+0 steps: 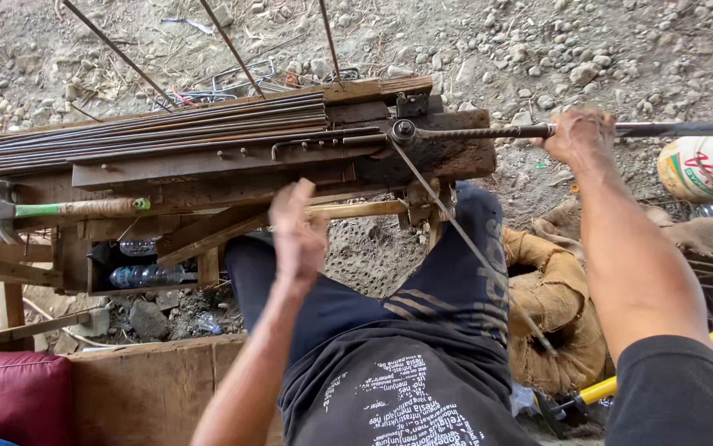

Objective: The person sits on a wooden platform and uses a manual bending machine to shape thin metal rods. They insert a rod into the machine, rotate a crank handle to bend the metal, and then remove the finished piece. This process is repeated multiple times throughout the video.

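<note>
Right hand (581,136) grips bending lever (489,131); left hand (297,235) hovers near rod (464,239)

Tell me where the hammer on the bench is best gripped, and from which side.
Grip the hammer on its wrapped handle, near the green-banded end, coming from above. It lies flat on the wooden bench with its steel head to the left and the handle's top uncovered.

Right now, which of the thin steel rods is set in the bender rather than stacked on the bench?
The single rod slanting from the bender's pivot bolt down across the lap; the others lie bundled flat along the bench top.
</note>
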